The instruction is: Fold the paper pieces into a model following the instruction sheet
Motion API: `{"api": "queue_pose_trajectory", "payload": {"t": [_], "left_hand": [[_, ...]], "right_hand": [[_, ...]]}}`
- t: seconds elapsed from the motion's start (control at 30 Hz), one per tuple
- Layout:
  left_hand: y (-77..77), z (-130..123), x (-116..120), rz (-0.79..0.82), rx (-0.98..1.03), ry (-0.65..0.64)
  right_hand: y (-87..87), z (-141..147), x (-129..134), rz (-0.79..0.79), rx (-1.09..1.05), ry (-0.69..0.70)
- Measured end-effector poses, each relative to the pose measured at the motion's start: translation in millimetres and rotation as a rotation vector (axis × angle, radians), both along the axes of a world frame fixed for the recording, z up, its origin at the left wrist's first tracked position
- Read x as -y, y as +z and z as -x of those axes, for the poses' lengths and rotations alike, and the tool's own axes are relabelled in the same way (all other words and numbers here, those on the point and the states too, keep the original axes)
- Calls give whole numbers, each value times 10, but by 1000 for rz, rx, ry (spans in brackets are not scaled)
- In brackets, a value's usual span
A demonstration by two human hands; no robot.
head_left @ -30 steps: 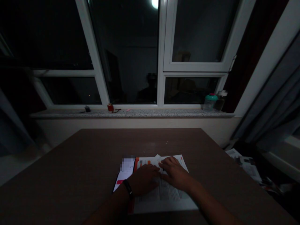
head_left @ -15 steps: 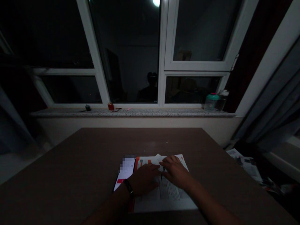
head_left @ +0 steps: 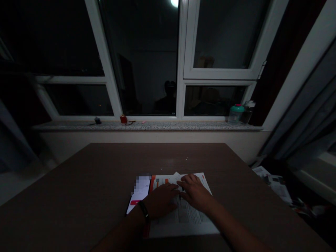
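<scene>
As the right hand (head_left: 194,192) shifts, the sheet (head_left: 189,224) stays.

"What is seen beyond the brown counter (head_left: 65,182)?"

"A white-framed window (head_left: 181,70) is set across the wall, its panes dark."

"And below it?"

"A speckled stone sill (head_left: 147,126) is fitted above a pale wall (head_left: 157,137). Grey curtains (head_left: 307,115) are hung at the right, and a round light (head_left: 174,2) is caught in the glass."
</scene>
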State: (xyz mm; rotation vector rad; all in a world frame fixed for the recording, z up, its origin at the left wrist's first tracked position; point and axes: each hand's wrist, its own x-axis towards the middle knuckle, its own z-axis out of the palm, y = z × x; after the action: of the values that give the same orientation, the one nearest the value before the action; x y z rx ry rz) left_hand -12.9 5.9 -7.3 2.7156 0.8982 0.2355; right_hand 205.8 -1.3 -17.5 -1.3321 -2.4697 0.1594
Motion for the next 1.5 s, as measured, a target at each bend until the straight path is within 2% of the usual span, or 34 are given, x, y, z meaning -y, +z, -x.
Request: {"api": "queue_pose_trajectory", "payload": {"t": [0.13,0.33,0.5,1.07,1.2,1.33,1.5], "left_hand": [[-13,7,5,7,-5,6],[72,-2,35,38,-25,27],[79,1,36,40,-15,24],[142,-42,102,7,-71,64],[146,-44,93,9,-90,73],[121,-42,94,14,-97,99],[151,-49,104,39,-97,97]], "right_hand": [[-39,13,-8,-26,28,-24],[-75,51,7,-84,48,-60],[-95,72,13,-109,50,-73],[-51,38,54,28,-27,-22],[-16,-45,-27,61,-118,43],[20,-241,-140,48,-252,-58],[-67,-446,-241,168,-298,-111]]}}
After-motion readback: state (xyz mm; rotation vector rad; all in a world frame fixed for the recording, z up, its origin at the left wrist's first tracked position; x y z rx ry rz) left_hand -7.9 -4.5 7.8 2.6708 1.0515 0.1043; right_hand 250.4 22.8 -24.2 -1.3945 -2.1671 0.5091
